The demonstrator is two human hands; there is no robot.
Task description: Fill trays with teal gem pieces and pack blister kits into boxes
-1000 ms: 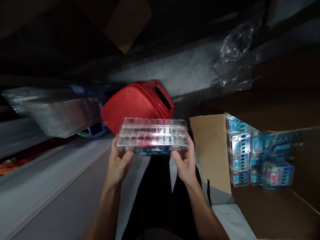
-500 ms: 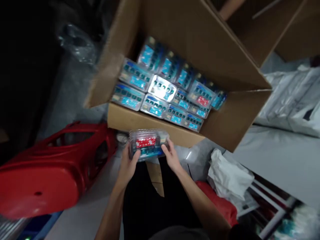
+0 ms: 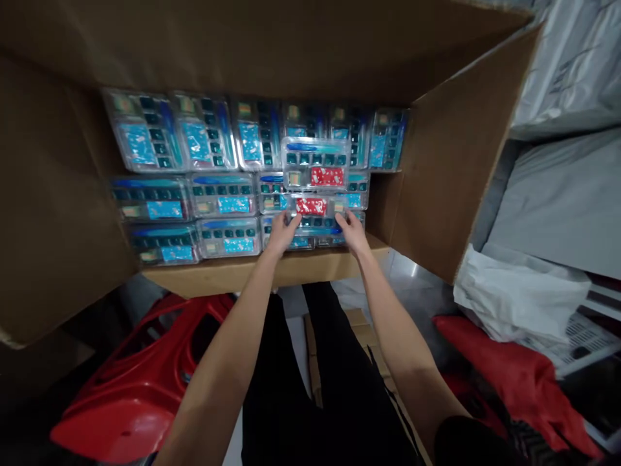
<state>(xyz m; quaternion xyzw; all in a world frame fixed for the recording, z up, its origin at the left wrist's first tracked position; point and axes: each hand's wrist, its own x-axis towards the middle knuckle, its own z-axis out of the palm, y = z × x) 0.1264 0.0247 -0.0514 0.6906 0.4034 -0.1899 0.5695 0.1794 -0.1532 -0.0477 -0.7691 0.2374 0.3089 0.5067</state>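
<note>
Left hand (image 3: 281, 232) and right hand (image 3: 353, 232) pinch the ends of the red-label pack (image 3: 312, 208), centre frame, atop the packed rows (image 3: 220, 194) in the cardboard box (image 3: 451, 149). Looks like the set-down step; letting go calls for it sitting flat

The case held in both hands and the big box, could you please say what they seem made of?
The case looks like clear, glossy plastic: its red label shows through. The big box looks like matte brown cardboard, with folded flaps.

Cardboard box (image 3: 451, 162) of clear packs (image 3: 220, 194)
</note>
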